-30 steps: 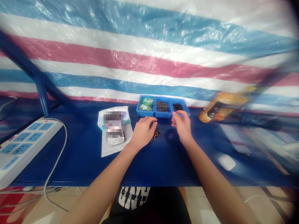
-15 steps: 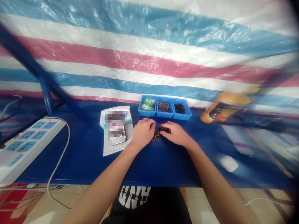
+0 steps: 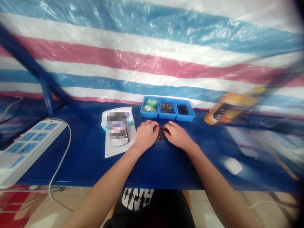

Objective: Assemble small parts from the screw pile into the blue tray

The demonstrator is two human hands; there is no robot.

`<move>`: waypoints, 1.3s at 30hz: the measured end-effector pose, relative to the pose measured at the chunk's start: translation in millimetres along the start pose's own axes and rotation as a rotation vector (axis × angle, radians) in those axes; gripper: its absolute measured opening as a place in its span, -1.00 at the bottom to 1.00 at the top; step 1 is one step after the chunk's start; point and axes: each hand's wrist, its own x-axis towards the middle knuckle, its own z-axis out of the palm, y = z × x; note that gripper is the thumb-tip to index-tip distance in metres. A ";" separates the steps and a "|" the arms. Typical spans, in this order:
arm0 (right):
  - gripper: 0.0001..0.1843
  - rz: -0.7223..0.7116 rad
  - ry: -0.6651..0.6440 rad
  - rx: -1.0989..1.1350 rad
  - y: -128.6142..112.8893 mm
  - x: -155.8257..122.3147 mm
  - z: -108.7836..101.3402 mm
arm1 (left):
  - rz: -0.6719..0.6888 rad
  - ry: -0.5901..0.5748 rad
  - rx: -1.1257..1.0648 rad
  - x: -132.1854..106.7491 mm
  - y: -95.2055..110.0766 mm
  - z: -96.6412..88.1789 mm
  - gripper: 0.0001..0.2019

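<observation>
A small pile of brass-coloured and dark metal pieces that look like screws (image 3: pixel 160 136) lies on the blue table (image 3: pixel 163 164). My left hand (image 3: pixel 147 133) rests at the pile's left side, its fingers curled inward and partly covering it. From the right, my right hand (image 3: pixel 175 134) reaches in with bent fingers, thumb and fingertips drawn together at the pile's far edge. The two sets of fingertips almost meet. Whatever sits between them is too small to make out. Just beyond stands a blue bin of similar metal pieces (image 3: pixel 166 108).
Beside that bin are one with green-and-white packets (image 3: pixel 150 105) and one with black pieces (image 3: pixel 182 110). To the left lie a phone (image 3: pixel 123 139) on a white bag (image 3: pixel 110 152) and a power strip (image 3: pixel 35 139). On the right are an orange bottle (image 3: pixel 228 107) and a white case (image 3: pixel 233 166).
My right hand has shifted slightly left and its fingertips have come closer to my left hand's. The left hand stays nearly in place, over the pile's left side.
</observation>
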 end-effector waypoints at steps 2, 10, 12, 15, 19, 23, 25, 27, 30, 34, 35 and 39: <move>-0.86 -0.001 0.007 -0.034 -0.6 -0.2 0.6 | 0.002 0.001 0.000 0.0 -0.1 0.0 -0.78; -0.85 -0.019 -0.008 0.078 6.5 0.0 -2.1 | -0.003 0.006 0.001 0.2 0.8 -1.2 -0.79; -0.85 -0.020 -0.015 0.107 8.1 0.0 -3.5 | -0.005 0.011 0.002 0.3 1.1 -1.2 -0.79; -0.86 -0.023 -0.002 0.142 9.7 0.3 -3.8 | 0.002 0.012 -0.003 0.1 0.7 -0.7 -0.79; -0.86 -0.029 0.049 0.221 10.2 2.5 -1.3 | 0.014 0.016 -0.009 -0.4 0.2 -0.5 -0.80; -0.75 -0.004 0.144 0.406 9.3 4.3 -0.5 | 0.025 0.031 -0.022 0.4 1.0 -2.4 -0.79; -0.66 0.011 0.207 0.458 9.1 4.4 -1.2 | 0.023 0.029 -0.031 1.0 1.4 -3.4 -0.79; -0.65 0.017 0.237 0.467 9.5 4.6 -1.7 | 0.020 0.026 -0.037 1.4 1.4 -4.0 -0.79; -0.70 0.073 0.247 0.517 9.9 5.2 -1.1 | 0.017 0.027 -0.034 1.4 1.0 -3.7 -0.79; -0.77 0.189 0.236 0.704 8.8 5.3 -1.2 | 0.025 0.025 -0.036 1.1 0.7 -3.2 -0.78; -0.77 0.215 0.235 0.717 8.5 5.1 -1.9 | 0.027 0.025 -0.038 1.1 0.6 -3.1 -0.78; -0.67 0.289 0.272 0.581 9.6 3.8 -5.6 | 0.032 0.026 -0.043 1.3 0.0 -2.9 -0.79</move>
